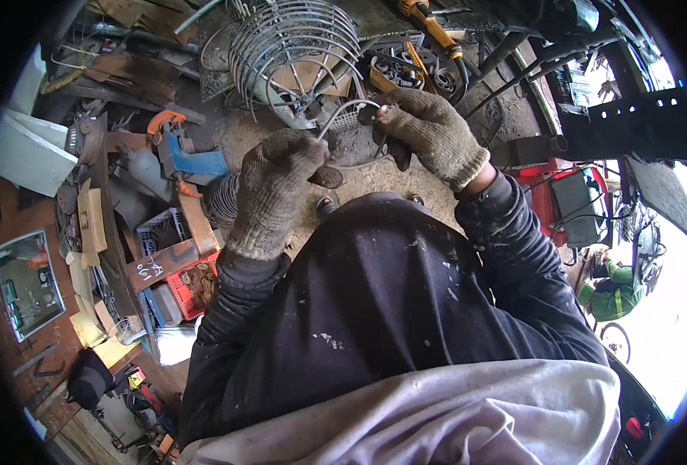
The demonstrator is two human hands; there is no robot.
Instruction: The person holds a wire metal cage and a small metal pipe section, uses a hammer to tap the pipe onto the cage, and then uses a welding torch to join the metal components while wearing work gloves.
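Note:
A thin, curved metal rod (342, 111) arches between my two hands, above the floor and in front of my knees. My left hand (277, 186), in a worn knit work glove, has its fingers closed round the rod's lower left end. The right hand (434, 136), gloved the same way, pinches the other end, with a bare fingertip showing through the glove. Just beyond the rod stands a round cage of coiled metal rods (293, 50). Part of the rod's ends is hidden inside the gloves.
A yellow angle grinder (434, 31) lies at the far side beside a container of metal parts (397, 74). To the left are a blue and orange metal tool (192, 160) and a red crate (174, 291). A person in green (621, 291) is at the right.

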